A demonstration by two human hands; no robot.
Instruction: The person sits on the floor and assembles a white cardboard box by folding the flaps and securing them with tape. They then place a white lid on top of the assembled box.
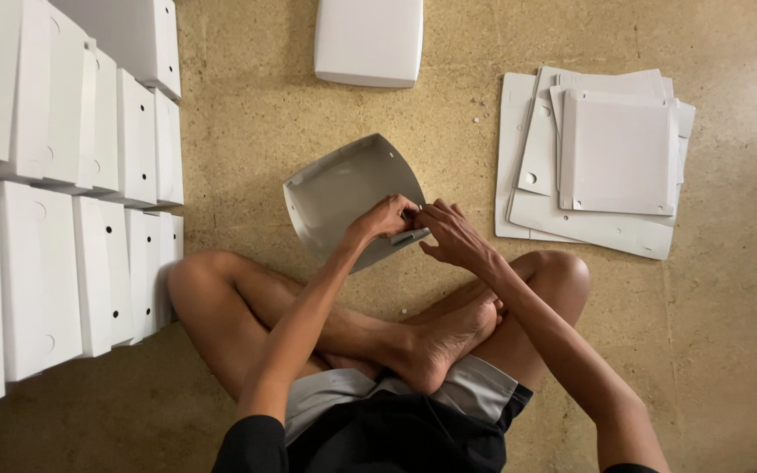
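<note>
White curved sheet [343, 197] pinched at its edge by both hands' fingers [409, 215].

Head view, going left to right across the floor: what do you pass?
Rows of folded white boxes → bent grey-white sheet → left hand → right hand, both gripping the sheet's near edge → stack of flat white sheets.

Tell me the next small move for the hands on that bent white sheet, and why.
Probably press the flap home: the left hand and right hand pinch one edge of the curved white sheet, which is only half folded, unlike the finished boxes stacked at left.
</note>
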